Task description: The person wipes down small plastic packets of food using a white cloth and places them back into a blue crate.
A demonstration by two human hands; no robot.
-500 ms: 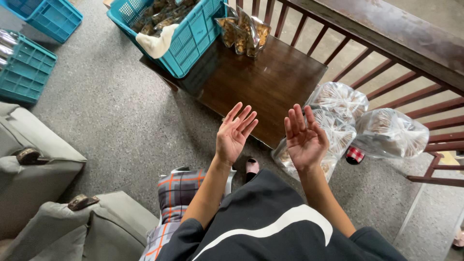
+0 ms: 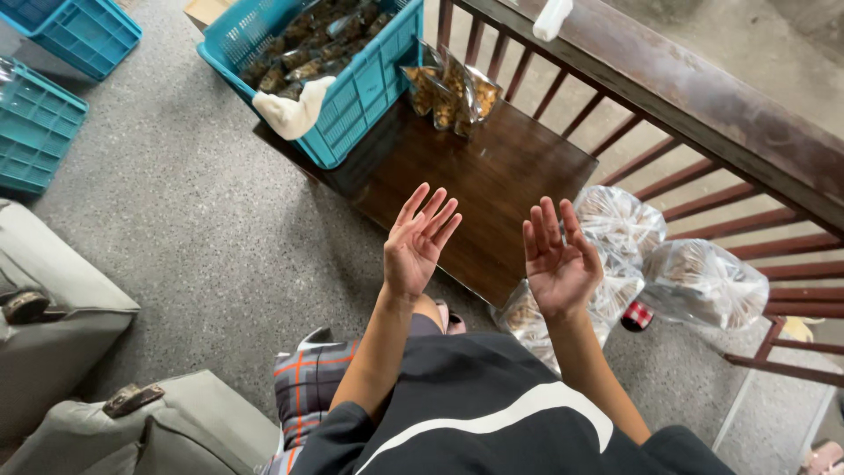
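My left hand (image 2: 417,242) is raised palm up with its fingers spread, holding nothing, over the near edge of a low dark wooden table (image 2: 492,176). My right hand (image 2: 556,259) is lifted beside it, palm up and empty, fingers apart. On the table's far end stands a blue plastic basket (image 2: 369,97) filled with small packets of brown snacks, a white cloth (image 2: 294,110) draped over its rim. Several clear snack packets (image 2: 453,88) lean against the basket's right side.
Large clear bags of snacks (image 2: 694,281) lie on the floor right of the table, beside a wooden railing (image 2: 703,97). Two blue crates (image 2: 35,123) sit at the far left. Grey upholstered chairs (image 2: 61,308) are at my left.
Both hands stay raised and open, almost in the same pose; the view has shifted slightly.
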